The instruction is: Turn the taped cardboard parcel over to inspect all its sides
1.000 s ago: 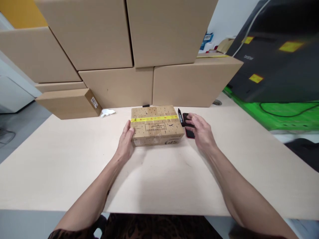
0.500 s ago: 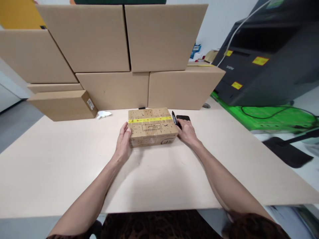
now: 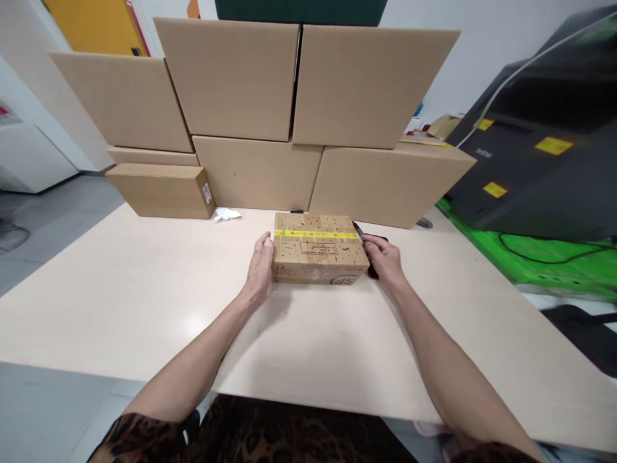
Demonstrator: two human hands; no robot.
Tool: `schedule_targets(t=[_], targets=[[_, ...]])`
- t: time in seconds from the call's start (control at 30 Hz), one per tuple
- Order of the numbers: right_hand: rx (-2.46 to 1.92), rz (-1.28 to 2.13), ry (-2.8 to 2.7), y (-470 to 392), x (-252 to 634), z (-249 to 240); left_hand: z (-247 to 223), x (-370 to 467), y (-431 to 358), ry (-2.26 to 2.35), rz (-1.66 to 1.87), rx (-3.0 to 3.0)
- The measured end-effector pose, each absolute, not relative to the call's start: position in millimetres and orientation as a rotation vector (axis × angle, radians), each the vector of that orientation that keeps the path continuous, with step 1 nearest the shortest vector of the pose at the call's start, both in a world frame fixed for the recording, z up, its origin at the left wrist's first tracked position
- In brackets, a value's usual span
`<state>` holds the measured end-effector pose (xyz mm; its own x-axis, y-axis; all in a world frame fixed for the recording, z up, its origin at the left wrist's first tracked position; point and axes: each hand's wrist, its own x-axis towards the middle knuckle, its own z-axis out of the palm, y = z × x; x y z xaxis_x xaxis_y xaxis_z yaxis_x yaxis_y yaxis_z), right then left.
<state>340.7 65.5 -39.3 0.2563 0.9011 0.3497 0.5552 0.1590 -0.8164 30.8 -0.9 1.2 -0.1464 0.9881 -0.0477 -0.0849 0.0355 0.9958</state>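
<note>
A small brown cardboard box (image 3: 315, 254) with yellow tape across its top lies on the table in front of me. My left hand (image 3: 261, 265) rests along the box's left side, its fingers stretched out and nearly flat. At the right side, the fingers of my right hand (image 3: 383, 258) are closed around a slim black marker (image 3: 357, 229), its upper end showing beside the box's far corner. Under and behind that hand lies a flat black object (image 3: 376, 238), mostly covered, so its kind is unclear.
Large cardboard boxes (image 3: 260, 170) stand stacked along the table's back. A flatter carton (image 3: 161, 191) and a crumpled white tissue (image 3: 225, 214) are at the left. To the right stands a dark printer (image 3: 520, 161) beside a green surface (image 3: 535, 257). The pale table (image 3: 144, 289) spreads around my arms.
The view has swung left, so everything appears farther right. My right hand has closed more over the marker beside the box. My left hand stays against the box's left side.
</note>
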Motion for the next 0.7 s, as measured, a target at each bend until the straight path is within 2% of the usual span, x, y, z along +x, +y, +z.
schedule_targets(t=[0.47,0.7], targets=[[-0.913,0.464,-0.708,45,336,20,-5,33,2,1.194,1.35,1.039],[-0.76,0.777,-0.517,36,334,35,3,34,-3,1.082,1.328,1.064]])
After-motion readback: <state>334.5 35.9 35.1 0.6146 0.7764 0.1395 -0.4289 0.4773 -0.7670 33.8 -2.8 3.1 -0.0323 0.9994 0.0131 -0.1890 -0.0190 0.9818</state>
